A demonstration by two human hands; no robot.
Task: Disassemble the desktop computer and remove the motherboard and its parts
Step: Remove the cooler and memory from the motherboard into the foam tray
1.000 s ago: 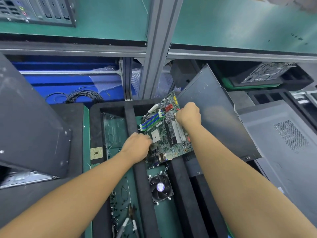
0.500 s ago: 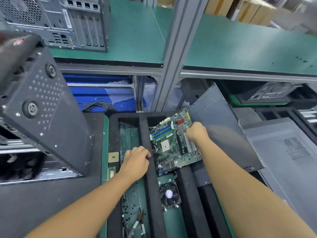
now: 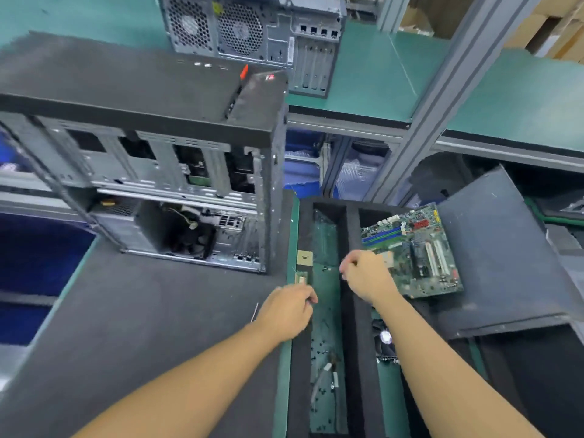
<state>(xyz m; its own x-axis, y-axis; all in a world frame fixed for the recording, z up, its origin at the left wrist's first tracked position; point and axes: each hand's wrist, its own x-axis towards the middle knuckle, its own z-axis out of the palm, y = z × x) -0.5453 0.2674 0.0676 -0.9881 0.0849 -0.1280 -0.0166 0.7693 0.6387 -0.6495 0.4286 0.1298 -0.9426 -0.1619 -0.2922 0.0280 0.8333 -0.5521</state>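
Observation:
The green motherboard (image 3: pixel 420 251) lies tilted in the right compartment of the black foam tray (image 3: pixel 350 311), with neither hand on it. My right hand (image 3: pixel 366 276) hovers over the tray divider just left of the board, fingers curled and empty. Over the tray's left rim is my left hand (image 3: pixel 289 311), also curled with nothing in it. The opened desktop case (image 3: pixel 177 191) stands on the dark mat to the left, its inside facing me. A cooler fan (image 3: pixel 384 338) sits in the tray, partly hidden under my right forearm.
A CPU chip (image 3: pixel 305 258) and a small green part (image 3: pixel 301 277) rest on the tray's left edge. Loose screws and pliers (image 3: pixel 325 371) lie in the narrow compartment. A grey side panel (image 3: pixel 493 254) leans at the right. Another computer case (image 3: pixel 252 36) stands on the upper shelf.
My right hand has let go of the motherboard and pulled back left. My left hand drew back to the tray's left rim. The view swung left and up, bringing the open case in.

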